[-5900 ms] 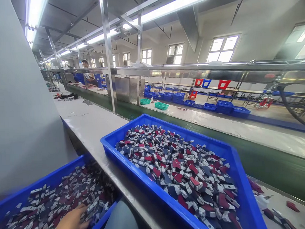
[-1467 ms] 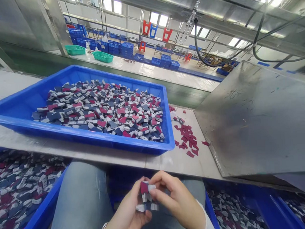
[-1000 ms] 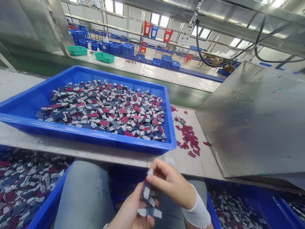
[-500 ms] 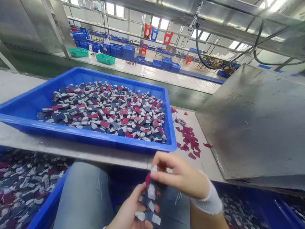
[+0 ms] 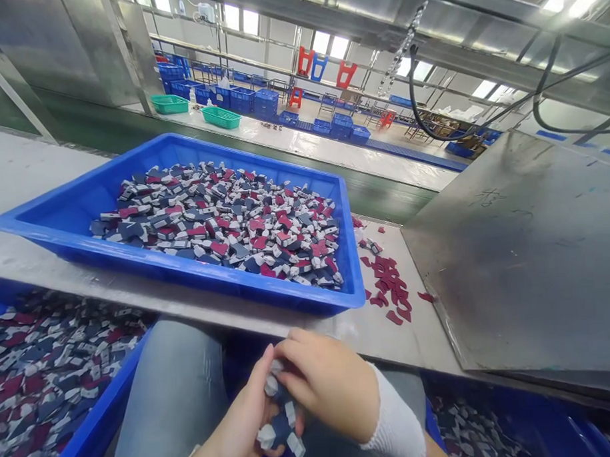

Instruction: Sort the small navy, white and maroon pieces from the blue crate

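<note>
Low in the view, above the person's lap, my left hand is cupped around several small dark-blue and white pieces. My right hand reaches over from the right, fingers bent and closed at the upper end of those pieces, touching my left fingers. Which piece the right fingertips pinch is partly hidden. Beyond the hands, a large blue tray on the work surface holds many similar dark-blue, red and white pieces.
Flat dark-red pieces lie right of the tray, beside a metal panel. A lower bin of pieces stands at left, another at right. Green baskets sit across the belt.
My right hand has moved left and down, closer to my left hand, which has shifted slightly left. The red piece between them no longer shows. The view has shifted a little.
</note>
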Available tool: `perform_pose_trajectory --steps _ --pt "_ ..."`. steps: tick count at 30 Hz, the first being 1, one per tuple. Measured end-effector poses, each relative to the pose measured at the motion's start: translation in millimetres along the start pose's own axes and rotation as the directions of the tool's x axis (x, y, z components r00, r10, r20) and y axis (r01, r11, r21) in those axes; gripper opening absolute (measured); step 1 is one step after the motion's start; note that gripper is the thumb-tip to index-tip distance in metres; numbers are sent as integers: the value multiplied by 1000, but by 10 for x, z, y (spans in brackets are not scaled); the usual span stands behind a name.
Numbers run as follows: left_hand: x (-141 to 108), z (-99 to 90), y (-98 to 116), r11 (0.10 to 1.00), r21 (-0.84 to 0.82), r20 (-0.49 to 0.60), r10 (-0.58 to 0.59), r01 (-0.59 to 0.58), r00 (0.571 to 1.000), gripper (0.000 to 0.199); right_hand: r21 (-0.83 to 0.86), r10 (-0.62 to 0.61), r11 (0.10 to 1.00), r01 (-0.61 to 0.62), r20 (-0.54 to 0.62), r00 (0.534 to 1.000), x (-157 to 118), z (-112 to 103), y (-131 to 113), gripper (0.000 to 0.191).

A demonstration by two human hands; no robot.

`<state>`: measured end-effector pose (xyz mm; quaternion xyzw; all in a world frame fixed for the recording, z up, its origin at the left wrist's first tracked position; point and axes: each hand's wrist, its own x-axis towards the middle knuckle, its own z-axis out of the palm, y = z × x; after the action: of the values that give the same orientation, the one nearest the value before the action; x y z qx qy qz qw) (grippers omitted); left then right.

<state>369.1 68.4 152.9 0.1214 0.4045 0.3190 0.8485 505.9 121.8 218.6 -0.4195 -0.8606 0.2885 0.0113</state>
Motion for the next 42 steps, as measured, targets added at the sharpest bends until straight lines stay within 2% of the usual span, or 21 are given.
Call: perform_pose_trajectory --steps 3,5,6,8,10,11,13,15,17,19,21,23,30,42 --pt "10 -10 -14 997 74 -27 -6 8 1000 73 56 33 998 -31 -23 999 18 115 104 6" --pt "12 -4 -11 996 82 -21 -20 22 1000 74 224 7 974 -9 12 1000 29 98 222 9" --pt "10 2 -5 997 78 -11 -21 22 1000 75 368 -15 930 -2 42 999 30 83 294 11" --pt "6 14 15 997 75 1 7 -7 1000 71 673 -66 740 -11 88 994 23 70 453 17" --pt "5 25 28 994 95 -6 55 -55 998 61 851 -104 524 -28 97 990 11 102 608 26" --pt "9 28 27 990 114 -9 78 -77 997 55 892 -120 451 -31 95 988 6 134 677 32" --pt "28 30 1 979 164 -9 121 -118 993 43 924 -143 379 -43 105 984 8 214 782 41" --pt "54 34 -53 954 220 -34 216 -203 976 32 946 -151 321 -51 105 983 22 288 836 48" --pt "77 45 -117 901 272 -103 378 -339 920 29 959 -127 281 -41 80 989 40 330 839 54" --pt "89 63 -174 820 337 -193 540 -462 819 31 966 -74 258 -22 42 996 48 332 797 55" --pt "92 82 -215 750 404 -253 642 -524 724 32 968 -9 251 -8 10 1000 38 299 724 47" --pt "93 93 -243 709 433 -271 692 -557 669 30 966 50 259 0 -13 999 15 243 636 39" --pt "65 96 -277 683 454 -218 708 -573 671 30 951 117 310 10 -48 992 -15 69 417 35" --pt "42 109 -271 690 421 -188 701 -588 688 31 941 83 337 -3 -27 996 13 96 419 34"
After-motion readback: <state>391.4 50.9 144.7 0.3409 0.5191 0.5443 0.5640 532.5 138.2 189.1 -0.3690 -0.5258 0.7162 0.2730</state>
